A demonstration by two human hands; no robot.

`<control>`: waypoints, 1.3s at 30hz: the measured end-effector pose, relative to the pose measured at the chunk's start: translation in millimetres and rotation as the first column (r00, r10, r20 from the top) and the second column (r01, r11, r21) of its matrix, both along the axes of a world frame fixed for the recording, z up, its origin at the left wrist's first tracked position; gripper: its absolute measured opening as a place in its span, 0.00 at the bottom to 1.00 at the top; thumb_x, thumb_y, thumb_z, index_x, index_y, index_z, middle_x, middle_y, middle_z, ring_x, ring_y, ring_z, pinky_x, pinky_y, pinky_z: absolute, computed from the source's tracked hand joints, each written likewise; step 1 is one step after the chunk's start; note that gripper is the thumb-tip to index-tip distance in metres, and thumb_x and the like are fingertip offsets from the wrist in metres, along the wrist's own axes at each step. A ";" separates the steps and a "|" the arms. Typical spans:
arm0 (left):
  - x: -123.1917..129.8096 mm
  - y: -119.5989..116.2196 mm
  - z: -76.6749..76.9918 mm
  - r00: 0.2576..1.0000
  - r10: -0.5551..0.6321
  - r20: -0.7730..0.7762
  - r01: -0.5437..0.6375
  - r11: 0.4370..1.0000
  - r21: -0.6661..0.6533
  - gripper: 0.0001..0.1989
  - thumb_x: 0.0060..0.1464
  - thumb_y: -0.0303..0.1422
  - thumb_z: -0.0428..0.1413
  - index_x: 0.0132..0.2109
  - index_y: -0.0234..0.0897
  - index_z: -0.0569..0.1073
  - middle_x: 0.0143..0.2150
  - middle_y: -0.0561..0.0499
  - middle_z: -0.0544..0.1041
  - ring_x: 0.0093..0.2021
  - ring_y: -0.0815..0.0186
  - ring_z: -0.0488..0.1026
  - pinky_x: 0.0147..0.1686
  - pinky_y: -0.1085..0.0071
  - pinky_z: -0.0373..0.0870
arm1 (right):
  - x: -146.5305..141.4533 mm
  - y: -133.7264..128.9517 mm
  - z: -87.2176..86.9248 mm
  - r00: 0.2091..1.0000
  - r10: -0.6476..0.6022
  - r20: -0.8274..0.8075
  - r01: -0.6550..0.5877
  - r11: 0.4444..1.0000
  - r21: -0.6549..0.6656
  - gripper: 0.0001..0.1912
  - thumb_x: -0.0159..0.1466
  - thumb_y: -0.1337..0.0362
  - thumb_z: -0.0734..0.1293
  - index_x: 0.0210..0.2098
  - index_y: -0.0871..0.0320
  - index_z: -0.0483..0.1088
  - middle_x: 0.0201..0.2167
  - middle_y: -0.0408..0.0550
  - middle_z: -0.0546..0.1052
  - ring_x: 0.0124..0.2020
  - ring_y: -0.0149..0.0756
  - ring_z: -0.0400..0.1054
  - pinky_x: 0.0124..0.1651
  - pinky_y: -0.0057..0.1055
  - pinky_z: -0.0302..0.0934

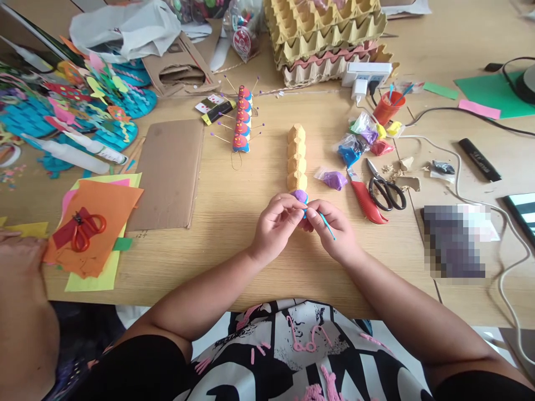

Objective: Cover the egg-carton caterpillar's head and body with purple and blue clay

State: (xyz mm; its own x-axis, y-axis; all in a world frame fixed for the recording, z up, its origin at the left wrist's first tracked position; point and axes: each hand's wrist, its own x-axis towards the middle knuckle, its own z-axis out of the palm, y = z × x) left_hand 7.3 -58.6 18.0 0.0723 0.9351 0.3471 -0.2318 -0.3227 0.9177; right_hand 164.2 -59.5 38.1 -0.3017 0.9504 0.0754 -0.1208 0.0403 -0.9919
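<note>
Wooden tabletop (217, 223) bears a yellow egg-carton strip (296, 150), stacked egg trays (324, 36) behind.

Left hand (276, 227): raised at body midline, fingers curled, thumb and fingertips pinched | Right hand (334, 229): alongside, thumb and index pinched, fingertips near left's | Wrists: angled inward | Forearms: bare, converging forward from both sides | Upper arms: black-sleeved, low in view

Blue stick (327, 225), yellow carton strip (296, 157); shirt (309, 356) patterned black, white, pink; partly hidden clay (308, 226) perhaps red.
</note>
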 end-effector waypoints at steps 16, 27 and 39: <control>-11.2 0.9 -1.0 0.896 0.199 -0.398 -0.084 0.954 0.289 0.09 0.65 0.36 0.63 0.50 0.43 0.82 0.45 0.47 0.81 0.42 0.65 0.77 0.44 0.66 0.77 | 7.9 3.6 -11.5 0.985 0.013 -0.169 -0.050 0.976 -0.212 0.20 0.66 0.44 0.74 0.33 0.54 0.74 0.24 0.39 0.72 0.27 0.30 0.63 0.34 0.31 0.59; -9.9 0.5 0.9 0.930 0.159 -0.333 -0.077 0.966 0.245 0.10 0.64 0.31 0.64 0.52 0.44 0.83 0.44 0.48 0.81 0.41 0.68 0.77 0.35 0.73 0.72 | 8.6 3.8 0.8 0.998 -0.015 -0.064 0.009 0.996 -0.092 0.20 0.64 0.44 0.76 0.34 0.54 0.73 0.24 0.38 0.70 0.27 0.29 0.61 0.34 0.31 0.59; -14.7 5.5 0.6 0.875 0.293 -0.385 -0.118 0.902 0.416 0.07 0.59 0.31 0.69 0.45 0.44 0.83 0.39 0.52 0.81 0.39 0.68 0.80 0.39 0.71 0.77 | 12.9 6.4 -3.6 0.993 0.066 -0.095 -0.087 0.970 -0.228 0.22 0.62 0.43 0.77 0.35 0.55 0.76 0.25 0.40 0.74 0.27 0.28 0.65 0.33 0.29 0.61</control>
